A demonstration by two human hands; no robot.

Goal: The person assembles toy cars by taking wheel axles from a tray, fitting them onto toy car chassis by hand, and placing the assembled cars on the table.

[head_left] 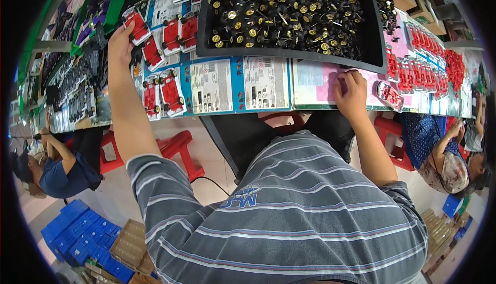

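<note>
My left hand [121, 47] reaches to the far left of the table, its fingers closed on the edge of a toy car body [137, 26], red and white with dark wheels. Several more such car bodies [170, 91] lie in rows beside it. At the near edge of the black bin, my right hand [353, 94] is curled over the table with the fingers bent together. Whatever is in it, if anything, is hidden. Right of that hand lies a single red and white toy car body [389, 96]. The black bin [289, 53] holds a heap of small black wheels with yellow hubs on metal axles.
Rows of red and white toy parts [423, 77] stand on the right, with a red heap [454, 69] beyond. Dark car parts [82, 98] fill the left end. Printed card sheets [212, 85] cover the table. People sit on both sides; a red stool [181, 152] stands below.
</note>
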